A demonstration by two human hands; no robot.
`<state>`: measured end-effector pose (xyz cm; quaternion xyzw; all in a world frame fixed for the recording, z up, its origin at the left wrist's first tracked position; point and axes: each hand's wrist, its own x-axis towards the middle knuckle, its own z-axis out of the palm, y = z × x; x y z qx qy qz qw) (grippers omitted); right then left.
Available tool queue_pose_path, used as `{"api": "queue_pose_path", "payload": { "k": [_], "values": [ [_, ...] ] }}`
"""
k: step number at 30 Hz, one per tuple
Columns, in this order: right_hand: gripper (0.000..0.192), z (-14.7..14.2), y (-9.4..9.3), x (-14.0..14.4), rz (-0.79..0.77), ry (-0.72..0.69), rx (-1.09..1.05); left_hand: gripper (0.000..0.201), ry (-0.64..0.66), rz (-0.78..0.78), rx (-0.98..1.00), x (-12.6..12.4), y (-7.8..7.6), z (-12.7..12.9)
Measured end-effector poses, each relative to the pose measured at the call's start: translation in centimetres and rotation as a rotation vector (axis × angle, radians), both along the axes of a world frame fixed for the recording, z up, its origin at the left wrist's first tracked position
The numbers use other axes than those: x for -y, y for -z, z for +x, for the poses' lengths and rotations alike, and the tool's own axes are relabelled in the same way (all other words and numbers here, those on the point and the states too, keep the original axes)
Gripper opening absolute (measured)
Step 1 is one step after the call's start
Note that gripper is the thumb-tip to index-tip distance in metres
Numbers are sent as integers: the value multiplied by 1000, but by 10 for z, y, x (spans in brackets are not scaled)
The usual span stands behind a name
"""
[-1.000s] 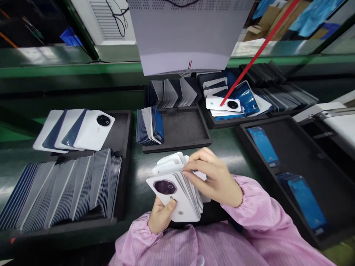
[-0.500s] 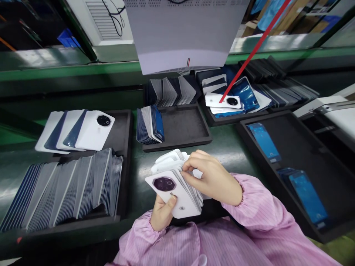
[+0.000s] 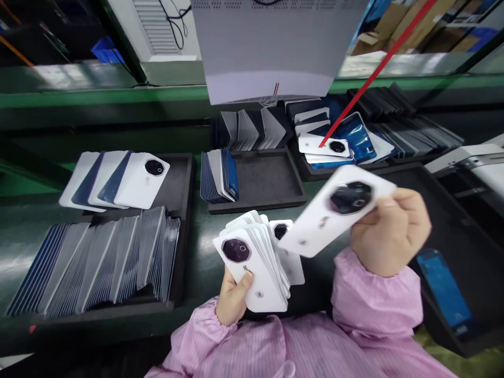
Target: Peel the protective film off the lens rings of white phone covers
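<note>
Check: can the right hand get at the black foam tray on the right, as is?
Probably yes. The right hand hovers right beside the black foam tray with nothing between, though it already grips a white phone back cover.

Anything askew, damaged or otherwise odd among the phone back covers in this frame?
Nothing looks damaged. The left hand holds a fanned stack of white covers; the right hand holds a single cover, motion-blurred. One loose heap in the far tray lies untidily, unlike the neat upright rows.

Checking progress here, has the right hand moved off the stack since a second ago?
Yes. The right hand moved right with one white cover, toward the right tray.
</note>
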<state>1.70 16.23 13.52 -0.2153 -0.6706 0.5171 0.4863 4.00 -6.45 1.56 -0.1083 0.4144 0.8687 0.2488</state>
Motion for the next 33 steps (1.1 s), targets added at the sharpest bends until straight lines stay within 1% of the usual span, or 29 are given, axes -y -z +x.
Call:
{"api": "queue_pose_path", "payload": {
  "k": [1,2,3,4,5,6,7,8,9,11,13,16,19,21,23,24,25,28,30,31,33],
  "values": [
    [4,3,8,-10,-32,71,-43,50,-1,-12,5,0,0,0],
    [4,6,19,-18,-53,88,-4,48,5,-21,7,0,1,0],
    [6,10,31,-23,-62,65,97,47,13,-31,4,1,2,0],
    [10,14,45,-25,-62,0,239,45,17,-45,-4,1,3,0],
    [18,19,59,-25,-88,-97,366,43,19,-64,-21,1,5,0],
    [27,23,74,-21,-113,-210,465,41,18,-85,-42,1,7,1],
    [34,27,88,-16,-109,-313,514,38,15,-106,-65,2,9,2],
    [38,31,100,-11,-78,-395,564,36,14,-125,-87,2,11,2],
    [36,34,111,-5,-4,-436,609,35,16,-140,-107,3,13,3],
    [28,36,126,5,162,-434,678,36,25,-169,-142,5,16,5],
    [22,35,132,10,266,-390,709,38,28,-206,-171,7,20,6],
    [20,31,134,9,321,-377,705,41,33,-243,-198,9,23,8],
    [21,29,130,8,376,-381,688,42,50,-250,-220,11,23,9],
    [21,30,123,9,379,-362,652,44,60,-246,-227,11,22,10],
    [20,32,111,12,325,-376,570,48,69,-233,-220,11,21,10],
    [22,34,103,15,269,-429,513,50,71,-227,-212,11,20,10],
    [28,35,95,18,194,-519,456,51,71,-223,-206,11,20,11],
    [68,36,75,32,-63,-899,356,49,72,-202,-188,11,18,12],
    [87,34,67,42,-212,-1095,347,48,91,-151,-168,11,14,12],
    [93,33,66,47,-282,-1152,340,48,111,-111,-153,10,11,12],
    [100,30,66,54,-426,-1213,297,51,150,-32,-112,10,4,12]
  ]
}}
